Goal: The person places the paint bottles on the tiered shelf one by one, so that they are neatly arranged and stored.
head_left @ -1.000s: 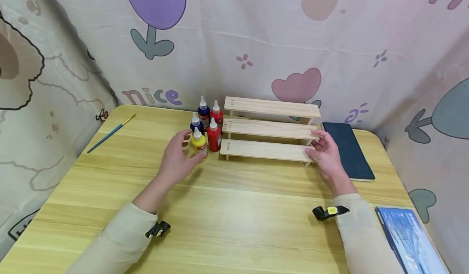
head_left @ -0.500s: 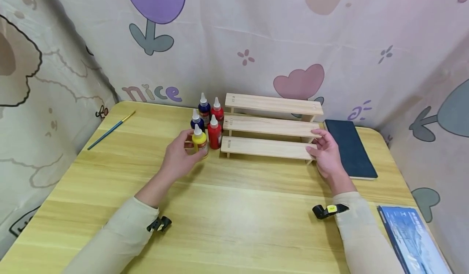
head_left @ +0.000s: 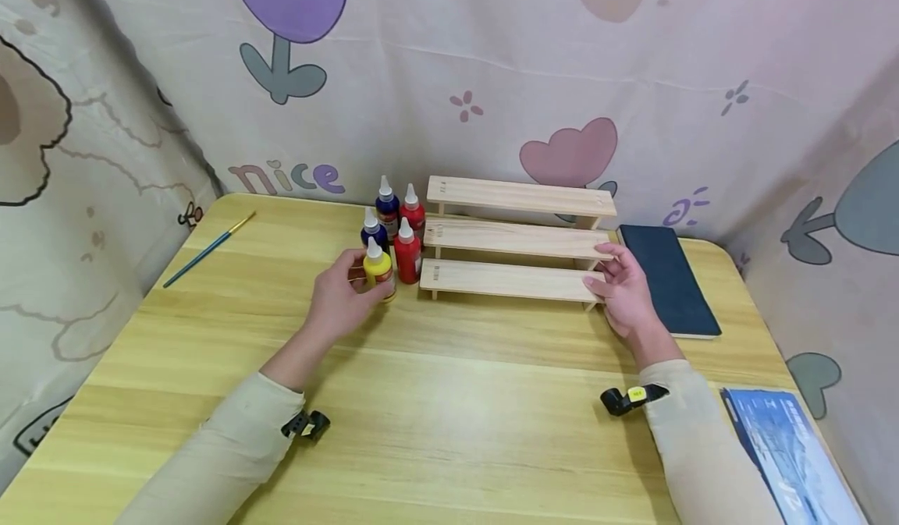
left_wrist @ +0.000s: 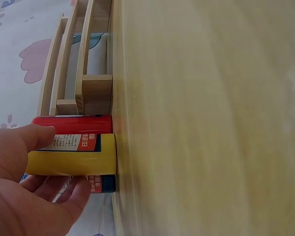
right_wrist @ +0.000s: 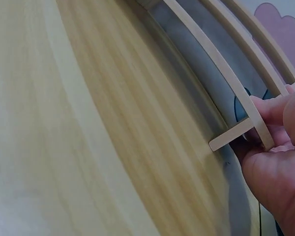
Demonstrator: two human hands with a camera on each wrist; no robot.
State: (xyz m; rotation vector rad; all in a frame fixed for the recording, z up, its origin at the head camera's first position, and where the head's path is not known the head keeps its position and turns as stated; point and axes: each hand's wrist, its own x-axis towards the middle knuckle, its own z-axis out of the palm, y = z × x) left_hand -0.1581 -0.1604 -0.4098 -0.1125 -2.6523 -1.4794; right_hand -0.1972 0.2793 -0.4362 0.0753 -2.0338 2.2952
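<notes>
My left hand (head_left: 339, 297) holds a yellow paint bottle (head_left: 378, 266) with a white pointed cap, thumb on one side and fingers on the other. In the left wrist view the yellow bottle (left_wrist: 73, 161) stands on the table, close against a red one (left_wrist: 73, 124). Two red bottles (head_left: 406, 258) and two dark blue bottles (head_left: 387, 208) are grouped right behind it. My right hand (head_left: 627, 291) grips the right end of a three-tier wooden rack (head_left: 511, 282). In the right wrist view its thumb and fingers wrap the end of the lowest board (right_wrist: 221, 64).
A paintbrush (head_left: 209, 249) lies at the table's left. Beyond my right hand is a dark notebook (head_left: 670, 279). A blue-covered pad (head_left: 790, 455) lies at the right front edge. A patterned curtain (head_left: 485, 57) hangs behind and beside the table (head_left: 456, 416).
My left thumb and fingers have closed in on the yellow bottle. The right hand keeps its hold on the rack's end, and the head view has shifted slightly.
</notes>
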